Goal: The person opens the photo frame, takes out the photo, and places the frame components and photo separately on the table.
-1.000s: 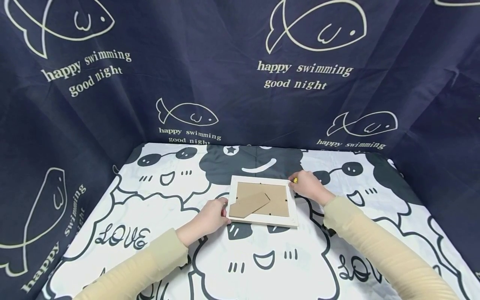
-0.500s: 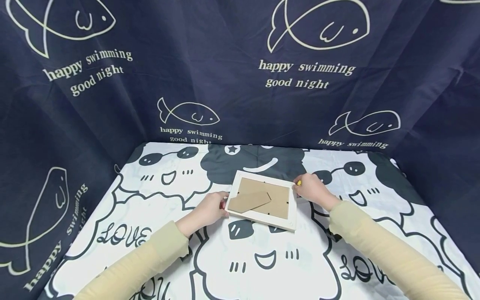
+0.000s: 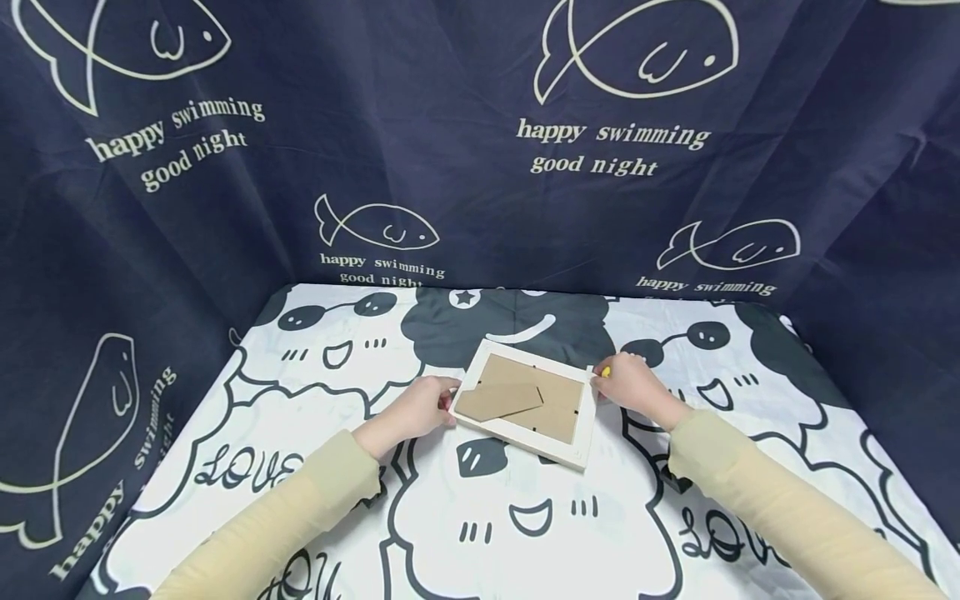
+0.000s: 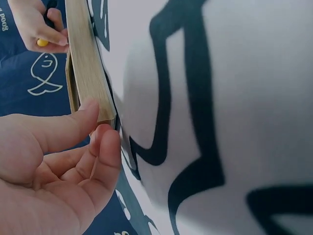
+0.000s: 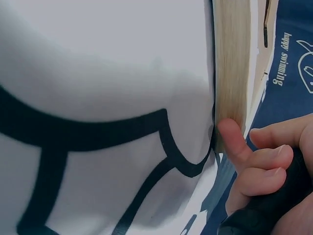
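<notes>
B&W cartoon cloth w/ pic frame on it, back up.

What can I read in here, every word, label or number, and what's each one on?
"happy swimming": the curtain, several times.
"good night": the curtain, under those words; some copies are partly cut off.
"LOVE": the cloth, at left; at right, partly covered by the right sleeve.
"OU": the cloth, by the left sleeve, possibly a word's end.
Frame: any mark is too small to read.
No readable numbers.
</notes>
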The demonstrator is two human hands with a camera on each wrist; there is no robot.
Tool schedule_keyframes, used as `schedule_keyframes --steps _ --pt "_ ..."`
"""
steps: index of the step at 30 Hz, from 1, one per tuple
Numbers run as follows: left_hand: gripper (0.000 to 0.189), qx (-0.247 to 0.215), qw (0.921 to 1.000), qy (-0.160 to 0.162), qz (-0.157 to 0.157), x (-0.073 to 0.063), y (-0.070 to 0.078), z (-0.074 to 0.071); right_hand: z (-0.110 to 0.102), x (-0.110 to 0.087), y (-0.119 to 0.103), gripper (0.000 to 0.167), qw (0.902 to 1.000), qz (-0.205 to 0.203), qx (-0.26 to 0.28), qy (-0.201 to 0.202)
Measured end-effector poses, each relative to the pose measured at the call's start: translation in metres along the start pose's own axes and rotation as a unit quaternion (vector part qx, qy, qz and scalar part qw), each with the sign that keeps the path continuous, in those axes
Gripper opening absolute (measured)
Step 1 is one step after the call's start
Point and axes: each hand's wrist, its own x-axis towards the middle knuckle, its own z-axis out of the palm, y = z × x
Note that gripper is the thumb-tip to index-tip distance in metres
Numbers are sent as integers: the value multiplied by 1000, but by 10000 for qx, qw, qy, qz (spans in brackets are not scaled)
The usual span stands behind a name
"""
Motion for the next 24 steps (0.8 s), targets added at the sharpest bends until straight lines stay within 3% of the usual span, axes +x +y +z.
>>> schedule_keyframes --steps 11,24 --pt "59 148 9998 -106 44 6 -1 -6 2 -6 -1 23 9987 317 330 -228" --pt "64 200 9995 -246 -38 8 -2 -9 1 -6 -1 22 9997 187 50 -168"
